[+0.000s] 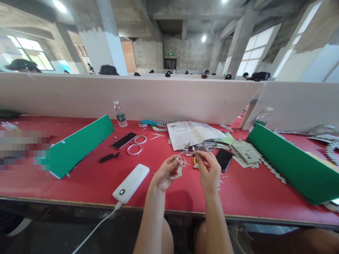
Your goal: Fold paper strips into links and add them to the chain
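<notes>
Above the red table (106, 183), my left hand (166, 173) pinches a small folded piece of pale paper (180, 169). My right hand (209, 170) is closed on one end of a thin pale strip (187, 152), which arches between the two hands. Behind the hands lie an open printed sheet (192, 133) and a heap of paper scraps. Something with yellow handles (195, 163), partly hidden, is beside my right hand. A black phone (224, 159) rests just to its right.
White power bank (131, 183) with a cable, phone (124, 140), two white rings (134, 149) and a bottle (120, 114) are on the left. Green dividers (82, 146) flank the place at left and right (293, 162). Printed paper pieces (245, 152) lie right; a white partition (132, 93) stands behind.
</notes>
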A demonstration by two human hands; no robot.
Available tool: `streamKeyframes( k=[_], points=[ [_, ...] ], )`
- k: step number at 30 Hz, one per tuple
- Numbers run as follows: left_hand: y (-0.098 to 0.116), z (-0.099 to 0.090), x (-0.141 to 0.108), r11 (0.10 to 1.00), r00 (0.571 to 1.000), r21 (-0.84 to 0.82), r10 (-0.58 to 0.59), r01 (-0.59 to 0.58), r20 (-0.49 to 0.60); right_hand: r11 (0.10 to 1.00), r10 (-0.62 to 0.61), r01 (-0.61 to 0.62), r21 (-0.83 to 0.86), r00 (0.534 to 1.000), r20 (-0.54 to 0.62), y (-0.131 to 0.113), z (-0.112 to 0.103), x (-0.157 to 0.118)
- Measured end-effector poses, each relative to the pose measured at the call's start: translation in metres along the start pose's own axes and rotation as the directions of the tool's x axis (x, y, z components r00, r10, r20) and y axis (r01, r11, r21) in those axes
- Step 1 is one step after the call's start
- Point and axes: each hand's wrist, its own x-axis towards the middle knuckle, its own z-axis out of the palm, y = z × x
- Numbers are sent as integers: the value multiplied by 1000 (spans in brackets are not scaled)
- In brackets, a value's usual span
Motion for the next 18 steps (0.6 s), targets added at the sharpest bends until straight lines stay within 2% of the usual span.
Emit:
streamKeyframes(
  k=[3,5,9,13,18],
  points=[
    [2,5,-3,972,1000,235,-18,22,-20,1000,21,-21,7,1000,-7,1,-1,0],
    [2,9,-4,947,999,320,9,8,-52,999,34,-34,15,999,18,3,-1,0],
    [-1,12,0,941,986,338,80,-27,-144,999,33,-35,11,990,139,7,1,-1],
    [-6,9,6,910,932,412,196,-56,-305,1000,-17,19,-5,965,260,11,3,-2],
    [-8,9,8,928,922,358,223,-102,-317,997,-48,63,-35,941,334,13,5,-4]
  ],
)
